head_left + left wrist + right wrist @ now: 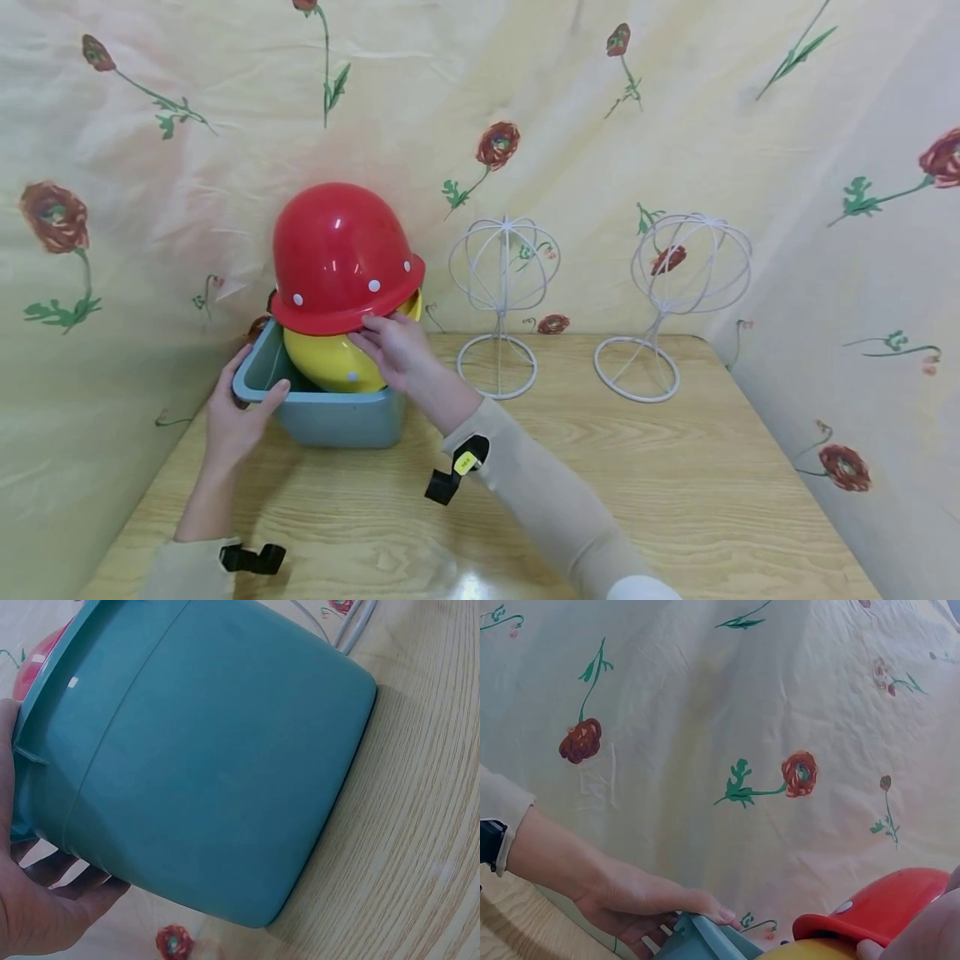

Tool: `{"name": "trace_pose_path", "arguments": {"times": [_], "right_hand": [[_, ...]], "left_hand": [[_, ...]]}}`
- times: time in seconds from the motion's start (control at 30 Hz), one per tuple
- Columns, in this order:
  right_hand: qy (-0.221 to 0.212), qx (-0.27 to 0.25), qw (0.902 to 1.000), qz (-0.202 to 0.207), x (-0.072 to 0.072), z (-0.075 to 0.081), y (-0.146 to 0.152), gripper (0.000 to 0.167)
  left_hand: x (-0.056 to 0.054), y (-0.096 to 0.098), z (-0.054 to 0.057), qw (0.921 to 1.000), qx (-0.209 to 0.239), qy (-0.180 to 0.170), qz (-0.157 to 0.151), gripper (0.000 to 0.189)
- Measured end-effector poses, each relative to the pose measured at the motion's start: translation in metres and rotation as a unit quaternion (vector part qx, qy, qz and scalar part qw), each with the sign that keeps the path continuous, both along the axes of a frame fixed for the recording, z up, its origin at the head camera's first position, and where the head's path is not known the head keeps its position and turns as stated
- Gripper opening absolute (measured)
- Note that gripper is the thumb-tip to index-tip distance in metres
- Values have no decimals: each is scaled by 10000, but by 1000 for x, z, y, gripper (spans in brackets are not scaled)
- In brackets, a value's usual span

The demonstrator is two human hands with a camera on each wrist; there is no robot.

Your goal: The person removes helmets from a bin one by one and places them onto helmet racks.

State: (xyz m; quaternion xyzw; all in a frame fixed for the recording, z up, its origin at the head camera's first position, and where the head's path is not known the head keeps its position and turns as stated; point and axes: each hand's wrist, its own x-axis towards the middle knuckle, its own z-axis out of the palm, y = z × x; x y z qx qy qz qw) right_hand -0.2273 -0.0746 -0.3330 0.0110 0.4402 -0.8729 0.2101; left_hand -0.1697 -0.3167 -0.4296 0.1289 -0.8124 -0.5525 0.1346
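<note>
A red hard hat (337, 250) sits tilted on top of a yellow hard hat (330, 362), which rests partly inside a blue-green plastic bin (341, 421). My right hand (401, 354) pinches the red hat's brim at its front right, thumb and fingers at the edge. The left hand (236, 412) grips the bin's left front corner, with the thumb over the rim and the fingers around the outer side. In the left wrist view the bin's side wall (217, 765) fills most of the picture, and the left fingers curl beneath its rim.
Two white wire stands with globe-shaped tops are to the right of the bin, a nearer one (500, 312) and a farther one (660, 312). All stand on a wood-grain table (600, 500). Flower-printed cloth (420, 100) hangs behind and at both sides.
</note>
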Motion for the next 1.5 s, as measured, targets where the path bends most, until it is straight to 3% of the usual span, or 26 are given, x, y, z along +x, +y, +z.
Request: {"name": "trace_pose_path", "arguments": {"times": [0.27, 0.4, 0.57, 0.7, 1.07, 1.5], "right_hand": [[106, -72, 9999, 96, -8, 3, -4, 41], [57, -194, 9997, 145, -12, 7, -5, 40], [-66, -322, 9989, 329, -17, 9, -6, 42], [-186, -415, 9981, 404, -20, 10, -6, 42], [-706, -840, 9924, 561, -26, 8, -2, 46], [74, -532, 9941, 945, -24, 6, 11, 45]], "left_hand": [[-2, 5, -2, 9999, -39, -123, -1, 86], [-1, 3, 0, 10000, -74, 16, -45, 87], [-1, -1, 6, 9963, -727, 454, -86, 87], [-2, -2, 9, 9925, -1109, 516, -61, 90], [-4, 2, 6, 9951, -916, 315, 203, 86], [-6, 1, 4, 9962, -732, 419, 210, 84]]}}
